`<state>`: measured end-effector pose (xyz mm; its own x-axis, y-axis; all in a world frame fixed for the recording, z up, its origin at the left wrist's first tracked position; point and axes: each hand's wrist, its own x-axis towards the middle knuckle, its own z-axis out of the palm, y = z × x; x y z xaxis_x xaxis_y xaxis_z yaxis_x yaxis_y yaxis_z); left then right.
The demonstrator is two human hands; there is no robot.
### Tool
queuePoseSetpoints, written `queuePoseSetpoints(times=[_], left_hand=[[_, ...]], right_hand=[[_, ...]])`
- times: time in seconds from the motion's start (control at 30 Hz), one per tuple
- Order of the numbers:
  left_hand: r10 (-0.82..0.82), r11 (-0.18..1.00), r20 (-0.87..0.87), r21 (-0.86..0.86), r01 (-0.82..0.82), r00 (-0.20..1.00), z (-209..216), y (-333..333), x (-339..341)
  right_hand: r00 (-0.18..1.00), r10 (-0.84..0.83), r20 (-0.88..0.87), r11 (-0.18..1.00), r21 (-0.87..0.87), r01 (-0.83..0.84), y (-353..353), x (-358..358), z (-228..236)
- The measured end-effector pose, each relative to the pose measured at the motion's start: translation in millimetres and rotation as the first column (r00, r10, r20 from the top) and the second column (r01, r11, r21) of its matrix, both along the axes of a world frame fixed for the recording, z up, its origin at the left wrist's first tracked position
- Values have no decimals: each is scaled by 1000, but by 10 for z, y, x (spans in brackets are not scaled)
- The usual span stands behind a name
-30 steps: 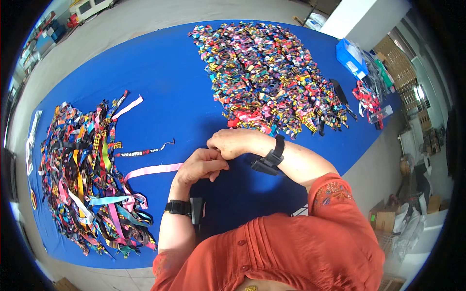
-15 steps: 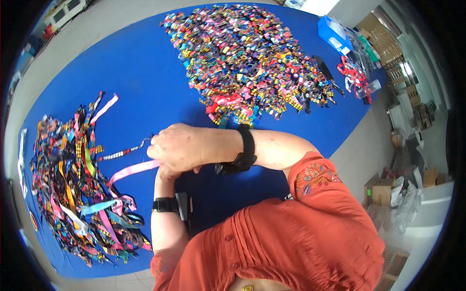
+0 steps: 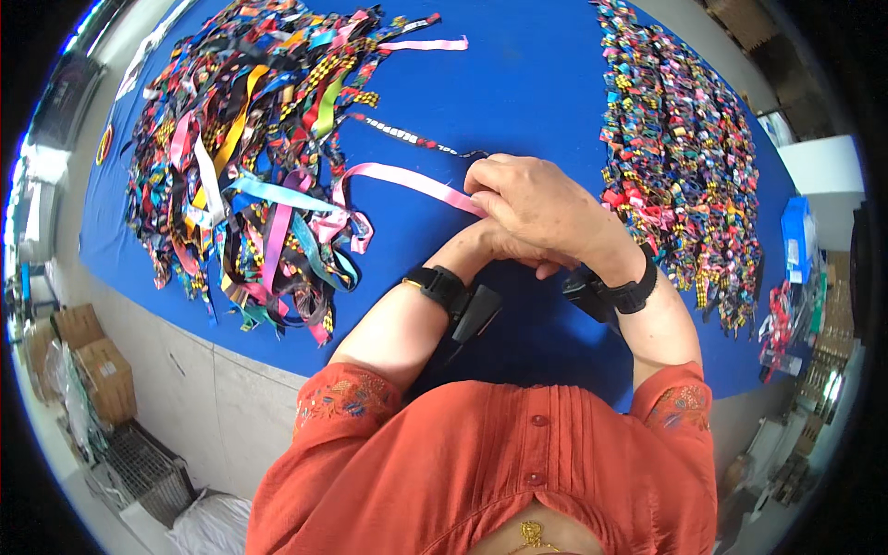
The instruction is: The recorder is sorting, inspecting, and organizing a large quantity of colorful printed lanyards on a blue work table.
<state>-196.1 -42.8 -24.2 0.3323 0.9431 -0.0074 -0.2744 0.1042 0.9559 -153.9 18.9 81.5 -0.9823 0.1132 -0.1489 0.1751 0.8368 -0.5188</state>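
My right hand (image 3: 536, 202) lies across the top of my left hand (image 3: 490, 244), over the blue table. Its fingers are closed at the end of a pink ribbon (image 3: 412, 178). That ribbon runs left into a heap of loose ribbons and straps (image 3: 222, 208). Most of my left hand is hidden beneath the right; only some curled fingertips show, and what they hold is out of sight. A black printed strap (image 3: 407, 137) stretches from the heap to beside my right hand's knuckles.
Rows of bundled colourful straps (image 3: 680, 157) cover the table's right side. A blue bin (image 3: 796, 239) and red straps (image 3: 775, 319) lie beyond them. Cardboard boxes (image 3: 100, 370) and a wire crate (image 3: 153, 467) stand on the floor at left.
The view has swung, so the heap now appears higher and the rows farther right. My hands stay together, the right over the left, with the pink ribbon still running to them.
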Motion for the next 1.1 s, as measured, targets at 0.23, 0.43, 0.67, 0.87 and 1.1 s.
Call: queuePoseSetpoints(times=[0.23,0.43,0.67,0.87,1.1], left_hand=[[3,1000,194,11,-5,981,-157,-34,32],[72,996,199,-64,-61,977,-167,2,69],[-211,974,276,-19,225,937,-301,-307,-42],[-271,949,260,-91,303,927,-220,-164,-104],[-58,964,198,-243,106,979,-155,-303,-146]], right_hand=[[993,85,-83,996,-9,-86,-37,-136,-229],[995,78,-63,996,-26,-80,-45,-192,-316],[989,-85,-122,993,73,94,-21,-178,-520],[989,-147,-12,960,238,146,-170,-311,-568],[970,-170,-176,973,123,193,-169,-215,-467]])
